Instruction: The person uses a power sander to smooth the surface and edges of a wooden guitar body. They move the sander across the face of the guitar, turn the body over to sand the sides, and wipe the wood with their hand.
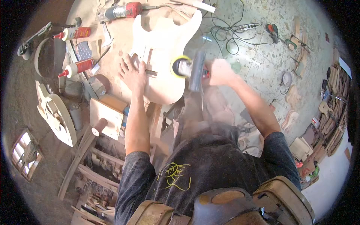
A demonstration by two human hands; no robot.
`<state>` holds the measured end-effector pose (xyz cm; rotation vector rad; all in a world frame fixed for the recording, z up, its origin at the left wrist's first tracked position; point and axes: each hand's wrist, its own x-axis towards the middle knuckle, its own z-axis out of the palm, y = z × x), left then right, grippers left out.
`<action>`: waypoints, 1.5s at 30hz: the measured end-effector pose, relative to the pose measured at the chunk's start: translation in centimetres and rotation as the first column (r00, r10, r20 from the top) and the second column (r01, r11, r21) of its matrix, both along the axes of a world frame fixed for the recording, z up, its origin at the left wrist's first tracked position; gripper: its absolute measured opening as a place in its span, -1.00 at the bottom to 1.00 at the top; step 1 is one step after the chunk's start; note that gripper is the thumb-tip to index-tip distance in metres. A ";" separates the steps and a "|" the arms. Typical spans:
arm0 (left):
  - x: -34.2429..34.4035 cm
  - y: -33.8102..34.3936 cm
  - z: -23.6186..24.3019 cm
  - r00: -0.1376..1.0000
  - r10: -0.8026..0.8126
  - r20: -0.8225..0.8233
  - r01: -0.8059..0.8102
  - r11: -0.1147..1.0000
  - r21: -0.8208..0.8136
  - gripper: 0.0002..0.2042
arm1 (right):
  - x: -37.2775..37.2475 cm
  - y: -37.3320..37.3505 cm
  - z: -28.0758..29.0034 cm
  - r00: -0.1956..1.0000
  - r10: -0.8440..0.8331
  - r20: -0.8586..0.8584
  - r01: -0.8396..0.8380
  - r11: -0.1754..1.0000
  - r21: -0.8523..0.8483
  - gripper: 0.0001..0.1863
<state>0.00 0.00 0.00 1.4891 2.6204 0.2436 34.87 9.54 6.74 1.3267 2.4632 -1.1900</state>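
A pale wooden guitar body (pixel 165 41) with cut cavities lies on the workbench (pixel 112 35). My left hand (pixel 132 76) rests spread on its left side, fingers apart. On the right, my right hand (pixel 219 71) is closed on a power sander (pixel 187 68), blurred, with a yellow-rimmed round pad against the right side of the body.
Two glue bottles (pixel 77 33) and a red-and-silver power tool (pixel 123 12) sit left and behind. Another guitar body (pixel 54 112) stands at left, near a wooden board (pixel 105 116). Black cables (pixel 236 33) lie on the floor at right, beside stacked wood (pixel 333 120).
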 end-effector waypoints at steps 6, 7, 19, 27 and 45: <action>-0.2 -0.1 0.4 1.000 -0.012 -0.018 0.012 1.000 -0.004 -0.20 | 0.9 -0.5 -0.1 0.989 -0.124 -0.075 0.126 0.992 0.019 -0.47; -0.1 0.0 0.5 1.000 -0.009 -0.008 0.009 1.000 -0.005 -0.21 | 1.5 -0.5 -0.6 0.997 -0.064 -0.034 0.066 0.997 0.050 -0.46; 0.0 0.0 0.3 1.000 0.014 0.006 -0.014 1.000 -0.028 -0.20 | 2.2 2.4 -0.3 0.949 -0.315 -0.016 0.312 0.929 0.199 -0.45; 0.0 0.1 0.6 0.999 0.016 0.034 -0.016 1.000 0.001 -0.20 | 3.7 6.9 -0.3 0.935 -0.350 -0.048 0.345 0.876 0.338 -0.52; -0.2 -0.1 0.5 0.999 0.013 0.032 -0.013 1.000 -0.025 -0.19 | 1.5 8.4 0.0 0.988 -0.110 -0.108 0.140 0.934 0.329 -0.59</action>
